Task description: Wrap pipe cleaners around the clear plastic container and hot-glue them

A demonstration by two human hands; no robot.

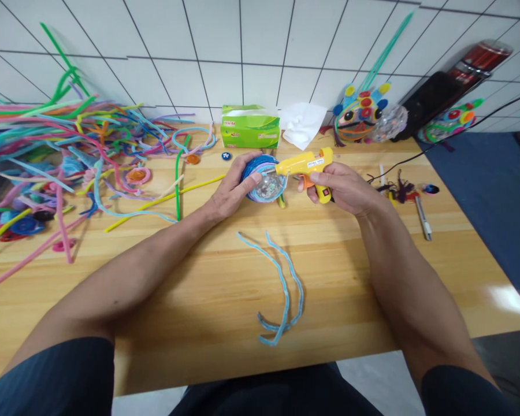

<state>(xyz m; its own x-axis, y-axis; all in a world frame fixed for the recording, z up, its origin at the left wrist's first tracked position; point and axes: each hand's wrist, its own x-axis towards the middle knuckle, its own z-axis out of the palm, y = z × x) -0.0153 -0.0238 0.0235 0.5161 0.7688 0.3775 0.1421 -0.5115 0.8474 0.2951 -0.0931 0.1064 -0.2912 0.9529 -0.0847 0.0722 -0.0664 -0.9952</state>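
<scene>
My left hand [236, 188] is closed around a clear plastic bottle [271, 188] wrapped in blue and light-blue pipe cleaners, holding it from its left side with the thumb over the front. In my right hand [340, 188] is a yellow hot glue gun [303, 164] with an orange trigger, my fingers wrapped about its handle. The gun's nozzle points left and is at the bottle's wrapped rim; whether it touches, I cannot tell. Two bent light-blue pipe cleaners [286, 289] lie on the wooden table below my hands.
A tangled heap of pipe cleaners [69, 150] covers the table's left. Along the wall stand a green tissue pack [250, 128], a decorated bottle figure [359, 118] and a dark-red thermos [481, 60]. A utility knife [423, 218] lies right, near a black cable [416, 155].
</scene>
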